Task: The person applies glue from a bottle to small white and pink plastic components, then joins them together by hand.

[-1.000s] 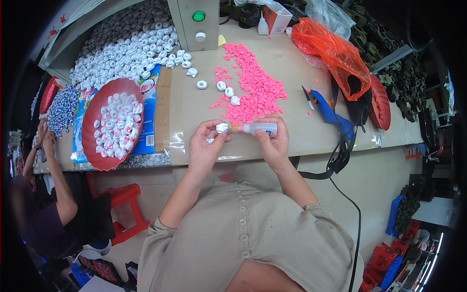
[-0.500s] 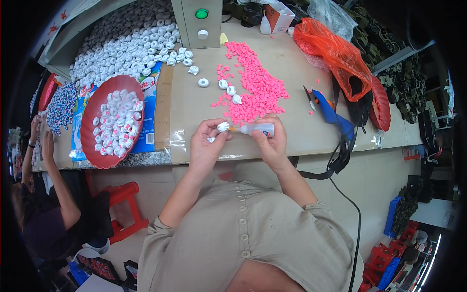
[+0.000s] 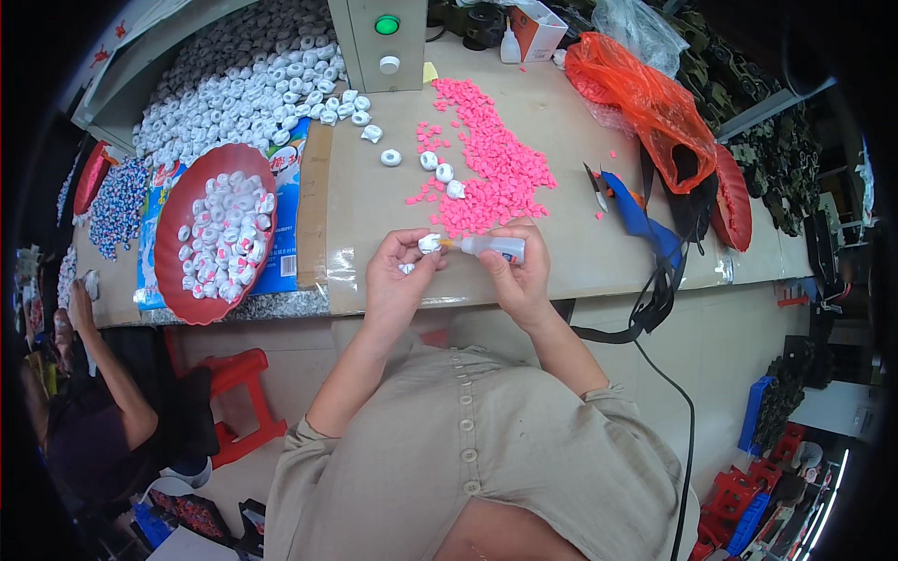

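Observation:
My left hand [image 3: 398, 276] pinches a small white plastic cap [image 3: 429, 244] between thumb and fingers, just above the near edge of the workbench [image 3: 580, 257]. My right hand [image 3: 519, 271] grips a small white glue bottle [image 3: 494, 247] lying sideways, its orange nozzle touching the cap. Right behind my hands lies a spread of small pink pieces [image 3: 491, 164], with three white caps [image 3: 441, 173] at its left side.
A red bowl [image 3: 213, 234] of white caps sits at the left on a blue printed bag. A big heap of white caps [image 3: 229, 89] fills the far left. A grey box with a green light [image 3: 385, 37], a blue tool [image 3: 641, 220], an orange plastic bag [image 3: 645, 98]. Another person [image 3: 84, 402] sits lower left.
My hands stay together at the bench edge, the bottle nozzle held at the cap; they have shifted only slightly. The person at the left has moved an arm a little.

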